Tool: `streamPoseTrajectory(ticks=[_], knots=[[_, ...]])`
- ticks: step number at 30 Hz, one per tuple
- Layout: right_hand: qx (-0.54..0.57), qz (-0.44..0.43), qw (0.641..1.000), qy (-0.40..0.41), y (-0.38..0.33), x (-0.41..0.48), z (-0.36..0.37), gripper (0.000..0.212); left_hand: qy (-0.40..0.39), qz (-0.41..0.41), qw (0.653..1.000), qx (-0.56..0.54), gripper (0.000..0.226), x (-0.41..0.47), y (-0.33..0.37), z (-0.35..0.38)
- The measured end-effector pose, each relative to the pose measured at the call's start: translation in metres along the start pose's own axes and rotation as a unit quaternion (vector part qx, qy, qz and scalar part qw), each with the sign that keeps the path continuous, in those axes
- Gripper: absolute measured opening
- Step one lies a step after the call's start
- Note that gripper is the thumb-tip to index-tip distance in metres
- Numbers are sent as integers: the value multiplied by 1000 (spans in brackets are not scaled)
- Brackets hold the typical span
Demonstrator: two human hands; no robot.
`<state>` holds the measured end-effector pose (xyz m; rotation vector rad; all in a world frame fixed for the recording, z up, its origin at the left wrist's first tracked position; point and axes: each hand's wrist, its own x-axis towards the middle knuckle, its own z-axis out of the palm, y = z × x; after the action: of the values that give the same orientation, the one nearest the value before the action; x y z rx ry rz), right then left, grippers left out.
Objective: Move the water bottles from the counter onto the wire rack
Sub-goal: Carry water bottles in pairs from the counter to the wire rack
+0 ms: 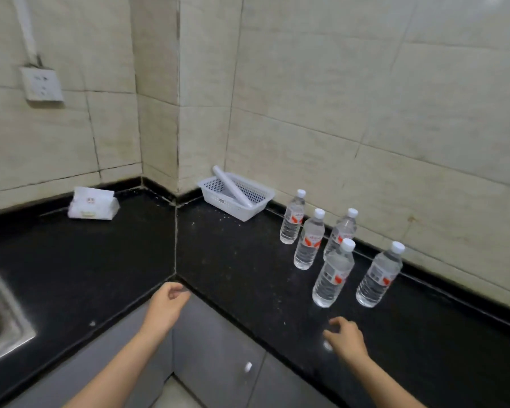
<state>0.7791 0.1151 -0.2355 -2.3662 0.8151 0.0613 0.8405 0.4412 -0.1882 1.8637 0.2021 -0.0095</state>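
Observation:
Several clear water bottles with white caps and red-and-white labels stand upright on the black counter (233,260) at the right, near the tiled wall. The nearest bottle (331,275) stands just beyond my right hand (345,337), which hovers over the counter with loosely curled fingers and holds nothing. Another bottle (379,276) stands to its right, and further bottles (308,241) line up behind. My left hand (167,304) floats empty at the counter's inner corner, fingers loosely bent. No wire rack is in view.
A white perforated plastic basket (218,197) with a white roll in it sits in the wall corner. A pack of tissues (92,204) lies at the back left. A steel sink (0,319) is at the far left. Grey cabinet doors (218,354) are below.

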Motion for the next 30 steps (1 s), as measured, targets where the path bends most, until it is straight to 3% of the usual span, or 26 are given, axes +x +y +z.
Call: streamPoseTrajectory(ticks=[8,14,17,21,23,25,27,30], knots=[[72,69,994,48,24,6,-8,52,-141,-60,988,4,29,38,-14,83],[269,32,962,42,26,60,-30,74,-210,-40,977,21,14,62,9,134],[319,-7,948,-6,18,107,-42,94,-224,-19,974,25,17,95,30,157],[292,-71,944,-137,6,174,-57,124,-255,-10,966,46,28,146,52,194],[271,-89,935,-210,0,192,-60,116,-277,-20,959,56,42,166,58,214],[271,-98,928,-238,-6,199,-58,90,-303,-24,950,67,59,181,61,234],[300,-102,923,-219,-13,201,-49,70,-330,-30,940,80,70,197,64,254],[361,-92,920,-119,-21,203,-31,61,-365,-31,926,92,84,218,69,282]])
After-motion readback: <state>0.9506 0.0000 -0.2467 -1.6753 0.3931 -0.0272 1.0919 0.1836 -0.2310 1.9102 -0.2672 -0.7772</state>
